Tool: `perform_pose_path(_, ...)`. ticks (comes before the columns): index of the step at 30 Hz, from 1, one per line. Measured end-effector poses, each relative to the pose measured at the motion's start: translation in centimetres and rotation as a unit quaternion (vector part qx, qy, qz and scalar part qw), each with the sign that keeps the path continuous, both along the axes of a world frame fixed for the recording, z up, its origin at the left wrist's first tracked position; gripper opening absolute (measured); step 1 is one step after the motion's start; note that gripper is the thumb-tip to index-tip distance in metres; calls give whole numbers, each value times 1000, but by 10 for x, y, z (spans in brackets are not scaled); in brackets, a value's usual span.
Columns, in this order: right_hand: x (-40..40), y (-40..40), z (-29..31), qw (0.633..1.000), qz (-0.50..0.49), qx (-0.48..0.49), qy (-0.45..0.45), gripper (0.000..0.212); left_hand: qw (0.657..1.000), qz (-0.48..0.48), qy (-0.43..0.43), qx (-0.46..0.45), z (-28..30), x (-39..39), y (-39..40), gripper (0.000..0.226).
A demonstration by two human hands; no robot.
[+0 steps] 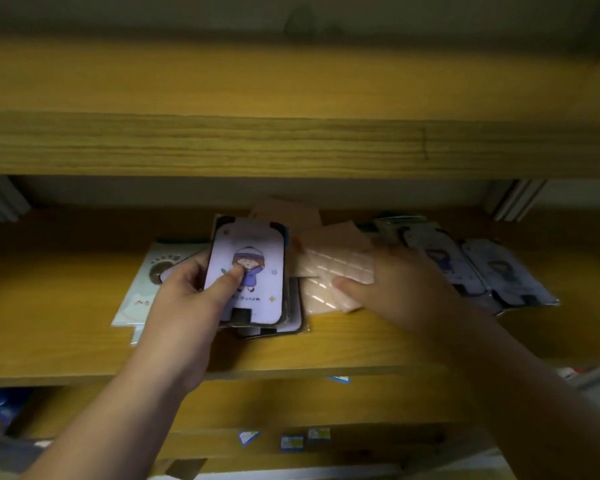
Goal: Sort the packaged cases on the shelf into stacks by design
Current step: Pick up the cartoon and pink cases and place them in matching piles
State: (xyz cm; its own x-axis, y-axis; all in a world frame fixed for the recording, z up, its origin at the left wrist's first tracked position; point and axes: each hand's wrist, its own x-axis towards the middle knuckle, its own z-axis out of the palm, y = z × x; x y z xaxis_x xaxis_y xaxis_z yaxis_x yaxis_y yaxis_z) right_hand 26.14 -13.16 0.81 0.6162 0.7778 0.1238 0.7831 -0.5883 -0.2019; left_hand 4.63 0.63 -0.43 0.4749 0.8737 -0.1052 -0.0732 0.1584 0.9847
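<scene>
Wooden shelf (66, 355) boards fill the dim view, and the packaged cases lie on the middle board under a thick upper plank. Farthest left, a pale paw-print case (142, 289) lies flat in its clear sleeve, partly under the left hand (187, 289). That hand grips the cartoon-girl case (248, 271) with the thumb pressed on its printed face and the other fingers curled behind its left edge; the case sits tilted on top of a small stack of the same design (278, 323). These packs look light, thin and fairly stiff, but their glossy film should be slippery, so pinching across the long edges seems safer than pulling at a corner. Just beside the stack, the pink quilted cases (326, 271) lie fanned and overlapping; the right hand (392, 282) rests on them, thumb at the near edge and fingers spread over the far side, though motion blur hides whether they are pinching. Squaring them by their edges looks the easiest hold. Farther right, two dark-haired figure cases (482, 271) lie side by side, touching. No bin or tray shows.
</scene>
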Motion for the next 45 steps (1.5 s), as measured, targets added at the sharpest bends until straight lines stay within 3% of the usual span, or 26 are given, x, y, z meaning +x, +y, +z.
perform_pose_path(3,-5,4,6,995,22,70,73,64,1000,0,-14,-5,3,7,-9,13)
perform_pose_path(5,-3,8,9,993,8,63,99,64,1000,0,-22,-6,6,9,-12,13)
perform_pose_path(9,7,19,8,992,-42,-8,116,93,999,10,-44,-11,8,10,-16,16)
perform_pose_path(13,14,18,10,977,9,76,198,65,996,17,-75,-50,7,8,-23,24)
perform_pose_path(16,19,11,9,950,-14,126,286,23,989,9,-105,-99,7,10,-26,26)
perform_pose_path(19,16,-2,9,874,-47,217,432,5,987,4,-117,-112,10,10,-33,29)
perform_pose_path(22,11,-25,12,802,-85,292,514,7,986,11,-121,-111,17,9,-43,31)
perform_pose_path(28,16,-108,18,710,-93,397,574,21,991,24,-93,-97,23,11,-76,20)
perform_pose_path(34,17,-190,30,674,-102,454,574,27,996,22,-71,-58,24,23,-145,9)
perform_pose_path(37,13,-241,32,693,-71,456,553,12,996,16,-72,-49,29,31,-192,10)
perform_pose_path(40,9,-297,35,705,-41,445,551,21,996,22,-73,-44,34,39,-247,11)
perform_pose_path(42,10,-336,35,678,-21,453,579,18,997,22,-69,-40,35,45,-284,10)
perform_pose_path(45,20,-391,36,654,-40,456,603,47,997,0,-73,-40,35,58,-340,10)
